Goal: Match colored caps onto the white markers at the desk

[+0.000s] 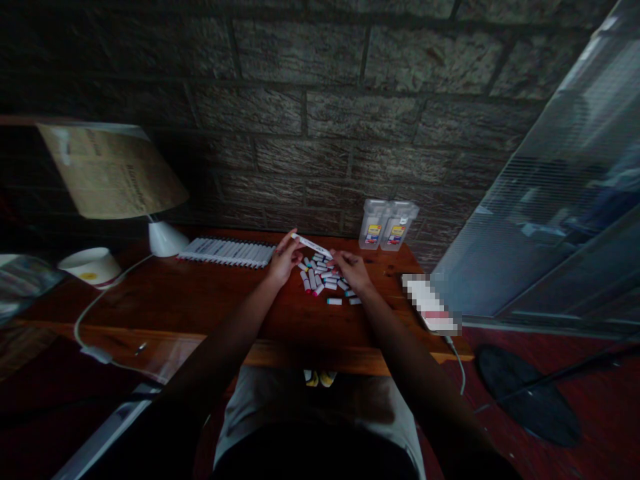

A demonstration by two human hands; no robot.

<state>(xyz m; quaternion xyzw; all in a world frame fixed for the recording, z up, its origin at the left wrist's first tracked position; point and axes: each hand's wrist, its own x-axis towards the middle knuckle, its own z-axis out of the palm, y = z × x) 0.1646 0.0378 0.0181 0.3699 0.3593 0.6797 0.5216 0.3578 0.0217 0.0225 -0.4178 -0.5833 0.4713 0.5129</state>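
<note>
A white marker (311, 245) slants between my two hands above the table. My left hand (284, 261) has thumb and fingers closed around its left end. The fingers of my right hand (353, 268) pinch the opposite end, where a cap may be hidden. Just below lies a loose pile of white marker caps (319, 280) with coloured tips, some red, some teal. Left of my left hand, many white markers (227, 252) lie side by side in a neat row.
Two clear plastic cases (387, 225) stand against the brick wall. A lamp (167, 239) and a paper bowl (93, 267) are at the left, with a cord (83, 317) over the table's edge. At the right lies a phone-like device (430, 303) with a cable.
</note>
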